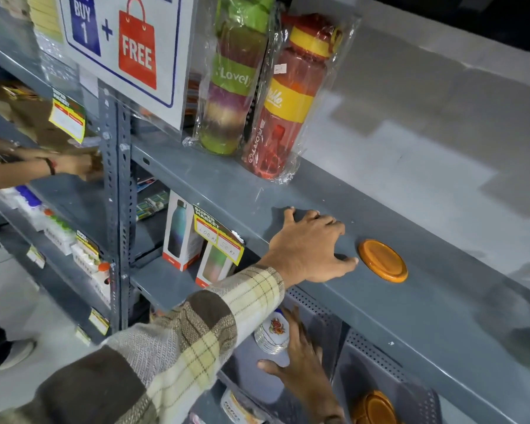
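Risk: the orange lid (383,261), flat on the grey shelf (441,316) right of centre, could skid off the front edge if the left hand (309,246) (spread flat, gripping nothing, thumb at its rim) nudges it while the straight-fingered, empty right hand (303,359) reaches below.
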